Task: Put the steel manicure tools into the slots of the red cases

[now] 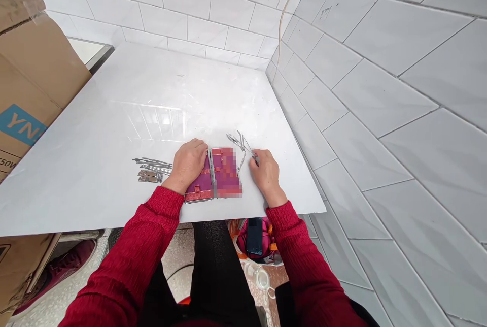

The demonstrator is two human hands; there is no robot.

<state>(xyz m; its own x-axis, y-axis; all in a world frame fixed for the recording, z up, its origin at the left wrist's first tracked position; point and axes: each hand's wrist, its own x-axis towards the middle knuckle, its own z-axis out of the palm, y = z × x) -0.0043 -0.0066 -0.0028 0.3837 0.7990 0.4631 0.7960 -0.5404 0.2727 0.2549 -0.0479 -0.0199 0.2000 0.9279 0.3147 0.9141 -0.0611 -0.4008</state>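
Note:
An opened manicure case (201, 185), purple inside with red straps, lies flat near the table's front edge. My left hand (190, 162) is closed over the upper part of its left half, fingertips at the metal rim by the hinge. To the right of the case, my right hand (265, 172) pinches the end of a slim silvery tool (248, 147); its kind is partly hidden by the fingers. Touching or just beside that tool is a pair of metal nippers (241, 145). Left of my left hand lie several thin metal tools (152, 164) and nail clippers (149, 176).
The white table (152, 88) meets tiled walls at the back and right. A cardboard box (38, 73) stands at the left edge. Below the table are a bag with a dark phone (254, 235) on it, a clear plastic container (262, 279) and a dark red shoe (64, 271).

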